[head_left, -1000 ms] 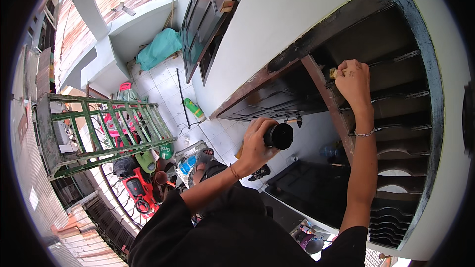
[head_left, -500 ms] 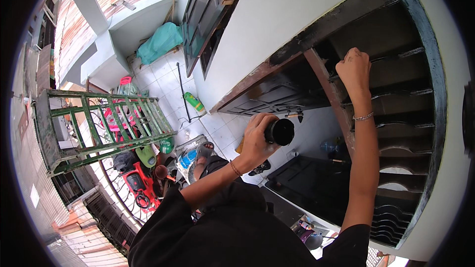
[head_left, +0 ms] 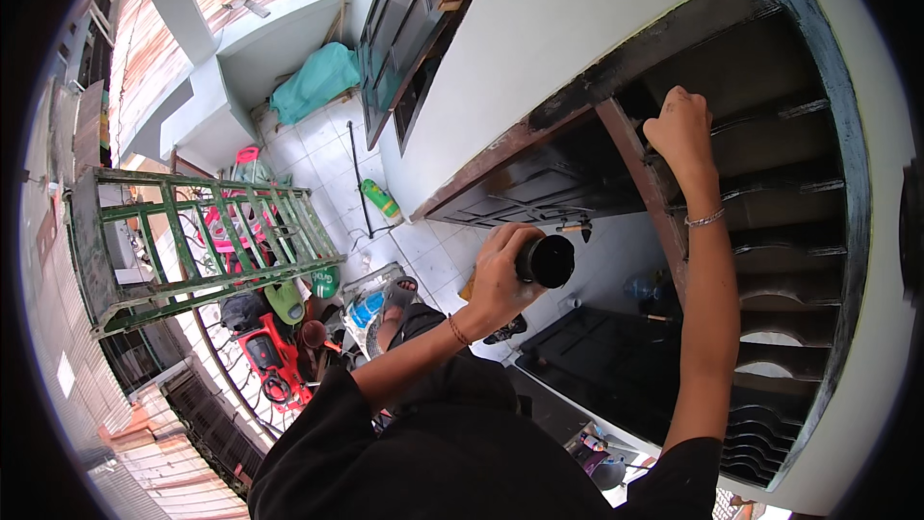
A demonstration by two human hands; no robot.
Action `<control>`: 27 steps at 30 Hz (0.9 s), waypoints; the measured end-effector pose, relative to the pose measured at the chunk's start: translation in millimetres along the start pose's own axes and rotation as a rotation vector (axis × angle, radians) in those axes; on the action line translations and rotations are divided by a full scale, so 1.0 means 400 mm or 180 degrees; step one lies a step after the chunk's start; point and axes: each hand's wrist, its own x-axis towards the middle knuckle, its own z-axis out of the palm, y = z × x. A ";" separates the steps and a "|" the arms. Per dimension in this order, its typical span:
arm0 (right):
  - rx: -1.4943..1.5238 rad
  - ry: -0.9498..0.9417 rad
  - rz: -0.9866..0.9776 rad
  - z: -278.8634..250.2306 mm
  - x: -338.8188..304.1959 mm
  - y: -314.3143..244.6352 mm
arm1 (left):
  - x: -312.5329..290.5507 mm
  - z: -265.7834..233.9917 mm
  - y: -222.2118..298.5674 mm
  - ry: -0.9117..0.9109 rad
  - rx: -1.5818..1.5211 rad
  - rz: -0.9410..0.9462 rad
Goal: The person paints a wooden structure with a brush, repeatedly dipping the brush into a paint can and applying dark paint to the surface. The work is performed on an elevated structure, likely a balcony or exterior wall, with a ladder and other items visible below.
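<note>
My left hand (head_left: 502,274) is wrapped round a small can (head_left: 551,261), dark and open-topped, its inside looking black. I hold it at chest height, out in front of the doorway. Up at the right, my right hand (head_left: 681,135) is closed close to the slatted vent panel (head_left: 784,178) above the door, near its brown lower frame bar. Whatever its fingers grip is hidden behind the hand. The slats are dark and glossy in places. A blue-grey outer frame edge (head_left: 828,67) runs along the panel's far right side.
A green ladder-like frame (head_left: 207,250) stands at the left. Below on the tiled floor lie a green bottle (head_left: 381,202), a red machine (head_left: 272,361) and a teal cover (head_left: 316,82). The dark door (head_left: 549,178) stands ajar beneath the panel. An open window shutter (head_left: 414,10) juts from the wall.
My right hand has shifted slightly left along the panel. My left hand with the can stays nearly where it was.
</note>
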 end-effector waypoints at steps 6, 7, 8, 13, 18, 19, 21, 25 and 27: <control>0.0015 0.0161 0.0132 -0.029 0.039 0.024 | 0.016 -0.002 -0.005 0.0063 -0.0085 0.0090; -0.0001 0.0124 0.0159 -0.009 0.033 0.028 | 0.015 -0.002 -0.002 0.0046 -0.0068 0.0086; -0.0002 0.0081 0.0164 0.001 0.031 0.019 | 0.010 -0.003 -0.001 0.0050 -0.0034 0.0072; 0.0044 -0.0243 0.0185 -0.046 0.020 -0.021 | 0.018 -0.003 0.001 0.0077 -0.0025 0.0036; -0.0063 0.0416 -0.0062 -0.017 0.039 0.040 | 0.021 0.007 0.002 0.0026 -0.0049 0.0061; -0.0073 0.0460 -0.0064 0.002 0.031 0.042 | 0.019 0.008 0.006 -0.0002 -0.0049 0.0055; -0.0195 0.0338 -0.0121 0.011 0.016 0.026 | 0.014 0.007 0.011 -0.0021 -0.0022 0.0023; -0.0086 0.0014 0.0003 -0.039 0.007 -0.004 | 0.017 0.010 0.005 0.0031 -0.0046 0.0028; 0.0110 0.0014 0.0061 -0.060 0.031 0.020 | 0.020 0.009 0.002 0.0037 -0.0027 0.0054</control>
